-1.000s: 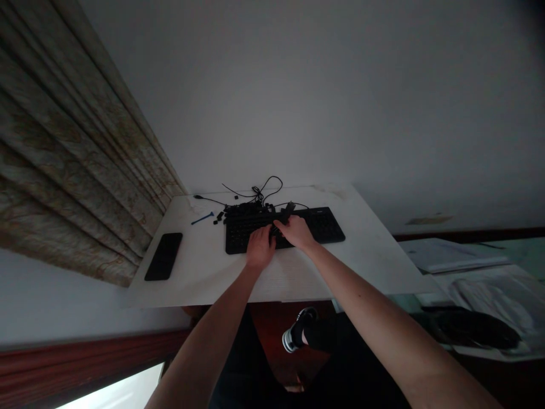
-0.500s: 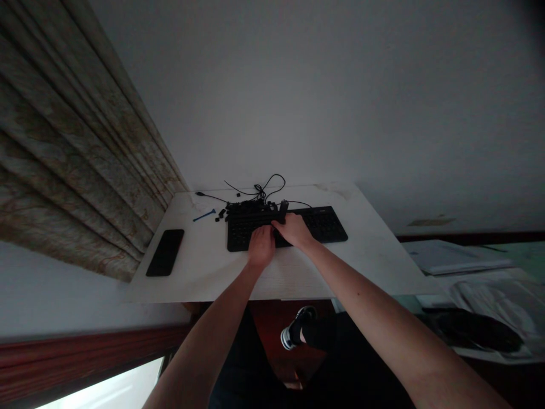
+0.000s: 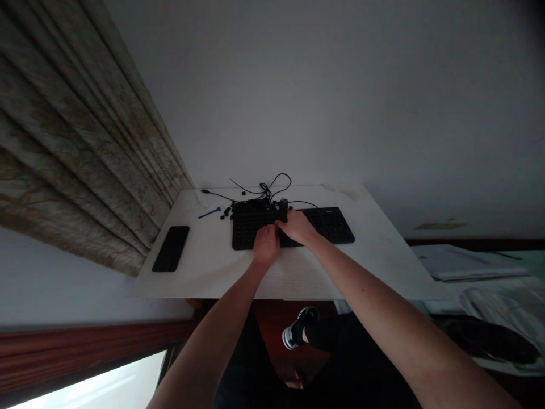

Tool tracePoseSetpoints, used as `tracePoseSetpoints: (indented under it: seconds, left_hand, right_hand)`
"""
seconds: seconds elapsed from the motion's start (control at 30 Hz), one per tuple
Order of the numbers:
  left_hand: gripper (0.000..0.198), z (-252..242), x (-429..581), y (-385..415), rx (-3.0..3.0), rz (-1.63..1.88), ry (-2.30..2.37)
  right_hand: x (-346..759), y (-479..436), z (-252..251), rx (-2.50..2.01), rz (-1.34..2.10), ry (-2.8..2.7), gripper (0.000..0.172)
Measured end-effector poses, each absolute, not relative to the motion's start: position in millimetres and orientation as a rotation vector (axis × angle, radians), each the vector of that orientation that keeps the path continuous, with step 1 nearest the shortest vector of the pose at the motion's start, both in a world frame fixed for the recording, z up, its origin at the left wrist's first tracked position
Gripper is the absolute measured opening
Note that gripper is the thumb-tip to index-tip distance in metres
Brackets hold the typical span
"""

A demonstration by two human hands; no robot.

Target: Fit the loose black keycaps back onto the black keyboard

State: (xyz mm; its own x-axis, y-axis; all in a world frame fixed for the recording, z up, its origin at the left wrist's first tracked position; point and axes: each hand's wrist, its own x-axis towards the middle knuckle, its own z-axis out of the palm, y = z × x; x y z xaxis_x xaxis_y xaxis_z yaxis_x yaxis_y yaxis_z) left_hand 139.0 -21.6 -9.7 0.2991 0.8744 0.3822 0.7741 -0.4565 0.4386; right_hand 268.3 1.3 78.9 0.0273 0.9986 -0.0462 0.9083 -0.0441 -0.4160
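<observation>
A black computer keyboard (image 3: 332, 226) lies across the white desk. My left hand (image 3: 267, 245) rests over its front middle, fingers bent together and pressed onto it. Just to the right, my right hand (image 3: 298, 225) is closed around a dark, stubby, brush-like tool (image 3: 284, 203) that sticks up from the fist with a paler tip; its exact kind is too dark to tell. The two hands nearly touch. Behind the keyboard's left half lies a heap of loose black keycaps (image 3: 251, 204), a few scattered to the left.
A black cable (image 3: 276, 196) loops behind the keyboard, a plug (image 3: 205, 191) at its left. A thin blue tool (image 3: 209, 212) and a black phone (image 3: 171, 249) lie on the left of the desk (image 3: 315, 278). Papers (image 3: 468, 262) are stacked at the right; a curtain (image 3: 85, 130) hangs left.
The brush-like tool in my right hand stood taller and leaned right; now less of it shows above the keyboard. My left hand stays on the keyboard. The whole view has shifted slightly.
</observation>
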Motion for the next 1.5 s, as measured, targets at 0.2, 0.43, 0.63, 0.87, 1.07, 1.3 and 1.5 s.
tracePoseSetpoints:
  seconds: [0.2, 0.43, 0.63, 0.87, 1.07, 1.3, 1.5]
  left_hand:
    - [0.021, -7, 139, -22, 2.420, 0.820, 1.517]
    - [0.024, -5, 140, -22, 2.493, 0.701, 1.527]
    - [0.025, -3, 140, -21, 2.485, 0.655, 1.530]
    - [0.026, -1, 140, -21, 2.455, 0.704, 1.507]
    - [0.020, -2, 137, -21, 2.383, 0.768, 1.480]
    - [0.021, -6, 135, -20, 2.317, 0.872, 1.453]
    - [0.021, -8, 134, -22, 2.192, 1.000, 1.422]
  right_hand:
    - [276, -2, 72, -1.929, 0.514, -1.969, 0.026]
    - [290, -16, 67, -1.632, 0.554, -2.088, 0.027]
    - [292, -24, 63, -1.552, 0.545, -2.153, 0.029]
    - [285, -18, 100, -1.536, 0.456, -2.158, 0.023]
    - [310, -18, 85, -1.652, 0.393, -1.884, 0.030]
    - [368, -45, 20, -1.817, 0.143, -1.295, 0.051]
    - [378, -56, -2, -1.764, -0.067, -1.311, 0.051]
